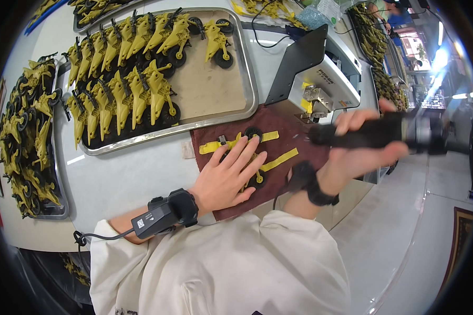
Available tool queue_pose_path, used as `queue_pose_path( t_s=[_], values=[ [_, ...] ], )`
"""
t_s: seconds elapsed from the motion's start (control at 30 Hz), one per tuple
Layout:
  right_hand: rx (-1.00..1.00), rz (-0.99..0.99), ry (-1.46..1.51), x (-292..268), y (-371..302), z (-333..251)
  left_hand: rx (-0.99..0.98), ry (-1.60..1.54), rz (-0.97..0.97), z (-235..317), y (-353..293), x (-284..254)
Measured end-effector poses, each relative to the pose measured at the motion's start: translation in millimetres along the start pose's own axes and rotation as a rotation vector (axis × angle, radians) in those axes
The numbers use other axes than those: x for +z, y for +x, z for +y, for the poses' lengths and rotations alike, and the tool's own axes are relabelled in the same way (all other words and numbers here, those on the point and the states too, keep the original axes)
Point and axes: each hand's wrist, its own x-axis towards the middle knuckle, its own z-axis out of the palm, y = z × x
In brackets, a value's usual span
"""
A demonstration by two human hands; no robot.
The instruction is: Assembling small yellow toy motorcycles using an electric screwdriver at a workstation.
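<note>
Touching toy motorcycle [257, 180], left hand [227, 176] (splayed), right hand [347, 157] around black tool [373, 132]

Yellow toy bikes [156, 86] with black wheels, and a dark red cloth [291, 123].
From where I stand, the tape strips [281, 159] look bright yellow and the blurry tool [370, 132] mostly black. The big tray [251, 79] is shiny silver with a tan bottom, the shirt [220, 262] is plain cream, and the black wrist box [155, 218] has a tiny black-and-white speckled square.

Worn are a loose cream top [215, 262], black wrist straps [183, 208] and a boxy black module [155, 219] with a grey cable [109, 238].
</note>
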Motion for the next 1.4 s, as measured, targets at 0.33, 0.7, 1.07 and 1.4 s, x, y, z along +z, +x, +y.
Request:
queue_pose_path(
  t_s=[0.33,0.7,1.07,1.4],
  values=[
    [-0.163,-0.113,0.254,-18.5,-85.5,-5.8,-0.034,-0.012,0.040,-3.5,-1.5,6.1],
    [-0.133,-0.181,0.235,-25.4,-104.8,4.9,-0.042,0.034,0.034,-1.6,-0.8,6.7],
    [-0.153,-0.254,0.307,-28.2,-106.0,17.4,-0.029,-0.013,0.036,-3.2,0.8,7.7],
    [-0.096,-0.519,0.419,-32.0,-90.3,20.9,-0.025,0.051,0.006,-0.1,2.3,3.5]
  ],
)
